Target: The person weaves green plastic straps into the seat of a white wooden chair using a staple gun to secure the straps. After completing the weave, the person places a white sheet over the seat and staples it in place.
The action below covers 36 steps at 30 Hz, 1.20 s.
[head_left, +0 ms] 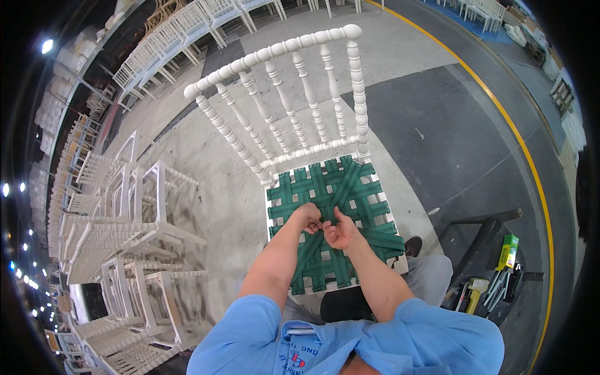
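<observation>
A white chair frame with a turned spindle back stands before me, its seat woven with green webbing. Over the middle of the weave, my left hand bends its fingers together just above the straps. Close beside it, my right hand has curled fingers and a raised thumb, palm turned partly up. The fingertips of both hands nearly meet; whatever is between them is too small to tell. A diagonal green strap crosses the weave beneath the hands. Another strap loops out past the seat's right edge.
Several unfinished white chairs are stacked at the left, with a row of white chairs farther back. On the floor at right lie hand tools and a green and yellow box, near a black bar. A yellow line curves along the floor.
</observation>
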Tool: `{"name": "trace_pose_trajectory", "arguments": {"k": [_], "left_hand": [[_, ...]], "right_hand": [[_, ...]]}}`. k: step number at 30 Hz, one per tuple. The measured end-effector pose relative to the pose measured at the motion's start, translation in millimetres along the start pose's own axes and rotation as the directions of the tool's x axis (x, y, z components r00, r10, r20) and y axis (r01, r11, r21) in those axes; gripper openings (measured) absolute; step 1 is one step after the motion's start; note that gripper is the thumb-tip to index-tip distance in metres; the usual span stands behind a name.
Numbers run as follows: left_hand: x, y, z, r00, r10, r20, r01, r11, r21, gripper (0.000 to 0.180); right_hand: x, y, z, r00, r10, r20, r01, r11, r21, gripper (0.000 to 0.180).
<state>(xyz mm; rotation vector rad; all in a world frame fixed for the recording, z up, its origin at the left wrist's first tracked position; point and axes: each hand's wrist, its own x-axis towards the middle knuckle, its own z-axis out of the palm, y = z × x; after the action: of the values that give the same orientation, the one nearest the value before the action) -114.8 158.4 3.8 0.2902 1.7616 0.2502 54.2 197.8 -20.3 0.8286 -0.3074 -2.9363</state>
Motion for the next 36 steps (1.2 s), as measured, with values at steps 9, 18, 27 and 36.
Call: {"name": "trace_pose_trajectory", "arguments": {"k": [9,18,27,36], "left_hand": [[-42,-55,-70,0.344,0.48,-0.807,-0.208,0.877,0.433,0.029],[-184,-52,-148,0.538,0.573,-0.618,-0.793,0.593,-0.139,0.024],[-192,-90,-30,0.596,0.732,-0.33,-0.794,0.473,-0.382,0.024],[-229,-89,39,0.385,0.761,-0.522,-0.916,0.249,-0.314,0.025]], "right_hand": [[-104,15,-5,0.586,-0.773,0.24,0.268,-0.095,-0.959,0.05],[-206,-4,-54,0.543,-0.81,0.223,-0.323,-0.446,-0.835,0.068],[-216,32,50,0.636,-0.537,0.554,0.026,-0.703,-0.711,0.049],[-141,81,175,0.556,-0.283,0.782,0.441,-0.696,-0.566,0.017]]}}
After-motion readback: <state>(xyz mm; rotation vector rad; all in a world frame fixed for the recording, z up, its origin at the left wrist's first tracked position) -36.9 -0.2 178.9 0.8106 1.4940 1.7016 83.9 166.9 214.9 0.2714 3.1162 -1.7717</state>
